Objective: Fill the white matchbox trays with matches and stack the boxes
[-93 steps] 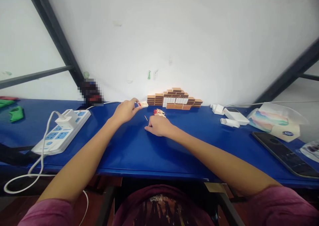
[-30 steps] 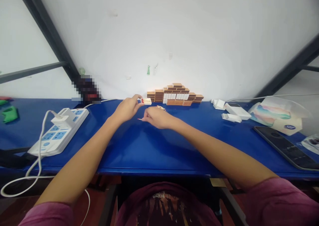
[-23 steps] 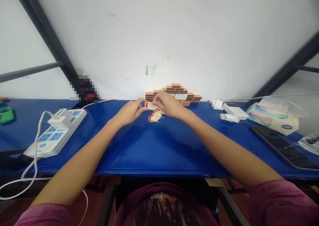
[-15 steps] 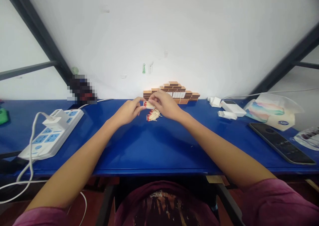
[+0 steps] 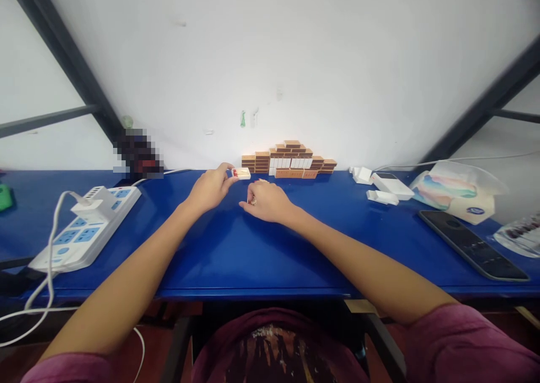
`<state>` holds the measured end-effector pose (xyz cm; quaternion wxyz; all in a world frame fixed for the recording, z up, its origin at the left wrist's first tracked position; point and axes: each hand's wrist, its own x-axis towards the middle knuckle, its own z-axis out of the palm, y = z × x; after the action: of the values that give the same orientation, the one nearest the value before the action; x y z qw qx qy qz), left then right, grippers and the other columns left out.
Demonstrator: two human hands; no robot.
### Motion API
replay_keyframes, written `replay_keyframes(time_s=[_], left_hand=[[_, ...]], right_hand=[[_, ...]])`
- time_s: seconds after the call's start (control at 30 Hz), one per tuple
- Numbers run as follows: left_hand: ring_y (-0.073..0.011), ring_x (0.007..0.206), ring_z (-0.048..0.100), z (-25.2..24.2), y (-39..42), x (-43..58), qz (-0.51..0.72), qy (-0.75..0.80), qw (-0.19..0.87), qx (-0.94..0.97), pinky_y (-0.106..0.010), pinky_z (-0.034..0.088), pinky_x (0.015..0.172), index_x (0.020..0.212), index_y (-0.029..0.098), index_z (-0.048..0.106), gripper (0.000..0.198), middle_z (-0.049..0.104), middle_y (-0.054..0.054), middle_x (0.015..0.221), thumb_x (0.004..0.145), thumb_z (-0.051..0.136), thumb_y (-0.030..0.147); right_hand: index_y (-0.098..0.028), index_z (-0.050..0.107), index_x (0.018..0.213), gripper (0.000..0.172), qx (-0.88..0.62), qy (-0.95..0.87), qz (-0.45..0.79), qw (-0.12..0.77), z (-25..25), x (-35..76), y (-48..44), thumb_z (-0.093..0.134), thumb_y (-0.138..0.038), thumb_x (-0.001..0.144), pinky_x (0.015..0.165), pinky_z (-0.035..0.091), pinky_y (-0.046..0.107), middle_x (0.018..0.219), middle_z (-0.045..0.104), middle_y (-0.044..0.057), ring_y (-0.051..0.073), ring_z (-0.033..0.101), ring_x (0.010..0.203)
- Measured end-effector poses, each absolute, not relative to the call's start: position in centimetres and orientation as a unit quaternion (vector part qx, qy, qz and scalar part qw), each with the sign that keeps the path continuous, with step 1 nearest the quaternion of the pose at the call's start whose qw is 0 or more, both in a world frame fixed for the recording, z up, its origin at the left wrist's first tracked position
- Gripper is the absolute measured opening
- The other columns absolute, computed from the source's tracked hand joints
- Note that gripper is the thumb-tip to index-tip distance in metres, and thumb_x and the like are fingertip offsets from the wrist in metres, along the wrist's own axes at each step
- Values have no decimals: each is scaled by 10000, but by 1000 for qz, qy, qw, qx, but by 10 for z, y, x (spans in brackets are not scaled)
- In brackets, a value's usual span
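Observation:
My left hand (image 5: 214, 186) pinches the near end of a small white matchbox tray (image 5: 243, 175), and a few red-headed matches show inside it. To the right, my right hand (image 5: 268, 201) is curled low over the blue tabletop. Some matches (image 5: 253, 201) peek out between its thumb and fingers; most of them are hidden under the hand. Behind both hands, against the wall, stands a stepped stack of matchboxes (image 5: 292, 152) with brown sides. White box ends (image 5: 291, 163) fill its middle, above a row of orange-brown boxes (image 5: 295, 174).
A white power strip (image 5: 90, 231) with a plugged-in charger and cables lies at left. On the right are small white boxes (image 5: 392, 186), a tissue pack (image 5: 459, 192), a dark phone (image 5: 472, 245) and a clear plastic package (image 5: 521, 234).
My right hand has left the tray and dropped onto the loose matches, closing around some. My left hand has shifted slightly left with the tray, which now shows fewer matches.

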<state>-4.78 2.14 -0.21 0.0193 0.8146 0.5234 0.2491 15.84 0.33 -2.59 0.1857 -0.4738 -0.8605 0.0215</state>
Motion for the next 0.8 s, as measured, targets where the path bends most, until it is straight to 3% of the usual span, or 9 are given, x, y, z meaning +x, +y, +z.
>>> replay_keyframes(time_s=[0.27,0.67,0.8], left_hand=[[-219,724,673,-1,21,-48,253,514,27,819,-313,441,702,1280,191,588,312,739,-42,813,1055,513,394],[-222,701,652,5,21,-54,272,510,33,815,-315,421,696,1296,180,576,331,726,-31,774,1050,501,388],[-224,692,644,6,22,-55,275,512,31,813,-317,423,702,1286,185,574,330,709,-21,741,1043,507,399]], right_hand=[[-167,723,993,334,-487,-864,-42,120,-26,153,-4,617,-484,1004,820,528,359,1140,728,168,292,701,1014],[-124,743,1081,251,-464,-877,-88,85,-29,147,-2,541,-252,1004,771,532,365,1133,712,207,306,703,977],[-133,728,1070,256,-451,-883,-95,96,-25,156,-3,518,-273,1027,805,521,358,1131,707,181,294,697,1000]])
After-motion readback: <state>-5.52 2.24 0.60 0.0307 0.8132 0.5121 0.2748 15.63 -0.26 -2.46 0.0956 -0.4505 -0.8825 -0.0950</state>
